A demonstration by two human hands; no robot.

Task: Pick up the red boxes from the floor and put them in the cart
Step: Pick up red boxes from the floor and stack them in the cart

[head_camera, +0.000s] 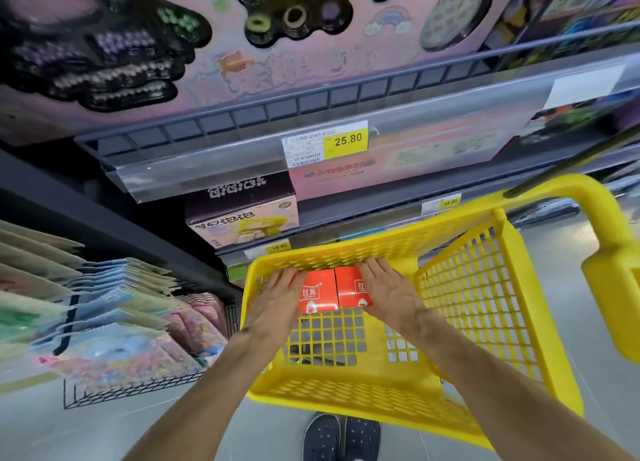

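1. Your left hand point(277, 299) presses flat against the left side of the left red box point(318, 294), fingers straight and pointing away from you.
2. Your right hand point(389, 292) does the same on the right side of the right red box point(351, 289), fingers straight along its outer face.
3. Squeezed between your two palms, both boxes sit side by side and touching, inside the yellow cart point(467, 273), close to its far wall and above its grid floor.
4. White labels with red characters show on the boxes' near faces.
5. Beyond the cart, store shelves point(242, 152) carry a pink toy set, with a yellow price tag point(344, 140) reading 25.80.
6. Your dark shoes point(341, 438) stand on the grey floor point(104, 433), just before the cart's near rim.
7. Left of the cart, a black wire rack point(131, 389) holds pastel packets.
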